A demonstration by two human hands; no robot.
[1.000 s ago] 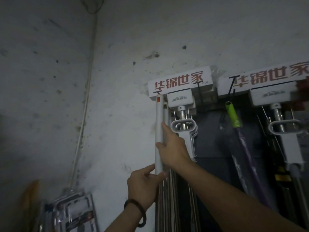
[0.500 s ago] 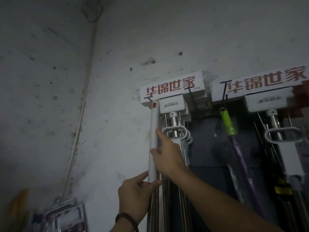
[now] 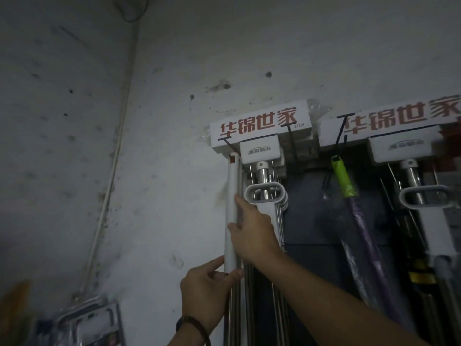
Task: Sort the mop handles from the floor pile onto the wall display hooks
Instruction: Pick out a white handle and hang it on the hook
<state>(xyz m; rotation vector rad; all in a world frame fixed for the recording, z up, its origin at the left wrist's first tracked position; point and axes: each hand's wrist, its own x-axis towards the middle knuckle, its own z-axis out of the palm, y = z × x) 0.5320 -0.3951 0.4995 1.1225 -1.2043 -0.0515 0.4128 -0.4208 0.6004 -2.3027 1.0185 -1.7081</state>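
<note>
The white handle (image 3: 230,208) stood upright, its red tip at 12 o'clock, touching the black hook (image 3: 225,142) under the left sign box (image 3: 259,126). The right hand (image 3: 254,233) gripped its middle. The left hand (image 3: 209,288), at 6 o'clock from the right, pinched its lower end between thumb and fingers.

Mop handle (image 3: 231,196): white, with red cap (image 3: 232,159). Sign board (image 3: 259,126): white, red characters. Adjacent pole (image 3: 366,236): purple, with green grip (image 3: 343,178). Wall (image 3: 174,96): grey, dark speckles.

White mop handle (image 3: 230,208) upright; hook (image 3: 227,142) above
</note>
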